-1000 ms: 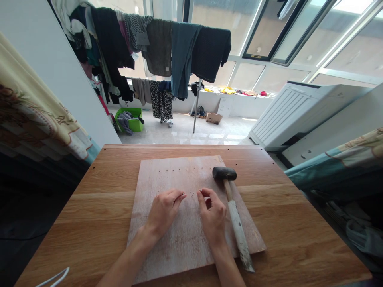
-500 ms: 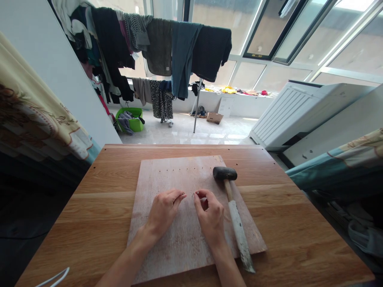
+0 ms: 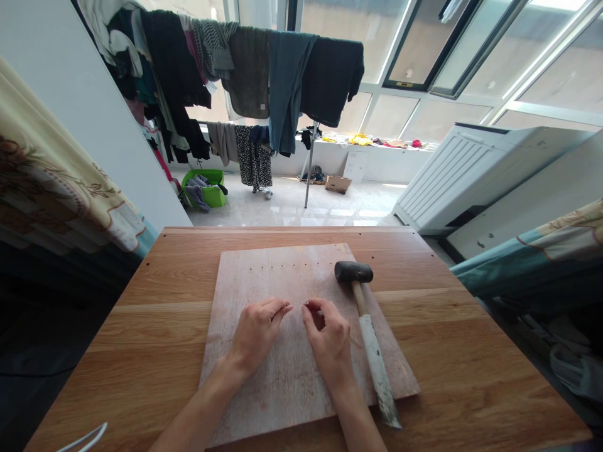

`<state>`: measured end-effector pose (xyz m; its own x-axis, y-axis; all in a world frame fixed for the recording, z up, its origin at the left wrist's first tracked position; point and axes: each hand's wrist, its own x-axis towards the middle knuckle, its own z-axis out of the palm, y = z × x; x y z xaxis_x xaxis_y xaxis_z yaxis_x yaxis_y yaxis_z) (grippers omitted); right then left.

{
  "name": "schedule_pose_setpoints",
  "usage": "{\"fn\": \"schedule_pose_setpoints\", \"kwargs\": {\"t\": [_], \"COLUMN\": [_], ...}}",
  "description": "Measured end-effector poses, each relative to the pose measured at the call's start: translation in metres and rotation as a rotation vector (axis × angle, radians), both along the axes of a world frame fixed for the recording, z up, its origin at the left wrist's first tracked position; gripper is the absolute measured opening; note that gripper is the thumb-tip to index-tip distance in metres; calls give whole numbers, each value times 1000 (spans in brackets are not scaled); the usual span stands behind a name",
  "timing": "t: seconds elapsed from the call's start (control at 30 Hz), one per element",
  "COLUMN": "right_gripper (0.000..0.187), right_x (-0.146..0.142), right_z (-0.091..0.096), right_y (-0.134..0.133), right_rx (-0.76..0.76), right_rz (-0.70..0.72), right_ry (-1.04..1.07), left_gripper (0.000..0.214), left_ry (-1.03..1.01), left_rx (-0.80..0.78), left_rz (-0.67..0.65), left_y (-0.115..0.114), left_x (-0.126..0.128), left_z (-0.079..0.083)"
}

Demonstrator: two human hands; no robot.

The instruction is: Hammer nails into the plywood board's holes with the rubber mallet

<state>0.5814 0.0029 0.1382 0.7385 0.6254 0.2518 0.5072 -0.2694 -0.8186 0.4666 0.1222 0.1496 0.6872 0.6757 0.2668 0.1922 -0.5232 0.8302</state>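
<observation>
Pinching fingers narrow over the board (image 3: 282, 389), contents too small to tell, left hand (image 3: 257, 333) and right hand (image 3: 330, 344) nearly meet; hammer (image 3: 369, 339) lies just right of right hand, handle pointing lower-right.

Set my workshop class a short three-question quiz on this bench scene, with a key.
1. True or false: the right hand holds the black-headed mallet with the pale wooden handle.
2. The left hand and right hand rest on: A a thin square plywood board; B a metal tray; C a folded cloth.
3. Fill in: the row of small dark dots runs along the board's ____ side, away from the person.
Key: 1 false, it lies on the board beside that hand; 2 A; 3 far.
</observation>
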Motion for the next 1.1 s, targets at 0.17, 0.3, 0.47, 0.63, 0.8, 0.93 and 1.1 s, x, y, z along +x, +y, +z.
{"fn": "schedule_pose_setpoints", "kwargs": {"t": [0.17, 0.3, 0.47, 0.63, 0.8, 0.93, 1.1], "right_gripper": [18, 20, 21, 22, 16, 15, 16], "right_x": [0, 0, 0, 1, 5, 5, 4], "right_z": [0, 1, 3, 4, 5, 3, -1], "right_y": [1, 2, 2, 3, 5, 5, 4], "right_rx": [0, 0, -4, -13, -35, -22, -2], "right_rz": [7, 3, 10, 7, 20, 23, 20], "right_ry": [1, 4, 22, 54, 85, 76, 55], "left_gripper": [38, 40, 36, 30, 22, 21, 23], "left_ry": [-107, -61, -105, -361, -589, -628, -539], "left_rx": [-180, -249, -401, -928, -1261, -1428, -1501], "left_rz": [246, 213, 162, 8, -50, -50, -27], "left_y": [5, 9, 7, 11, 21, 23, 21], "left_x": [1, -2, -6, -6, -10, -12, -9], "left_z": [6, 8, 10, 9, 15, 18, 19]}}
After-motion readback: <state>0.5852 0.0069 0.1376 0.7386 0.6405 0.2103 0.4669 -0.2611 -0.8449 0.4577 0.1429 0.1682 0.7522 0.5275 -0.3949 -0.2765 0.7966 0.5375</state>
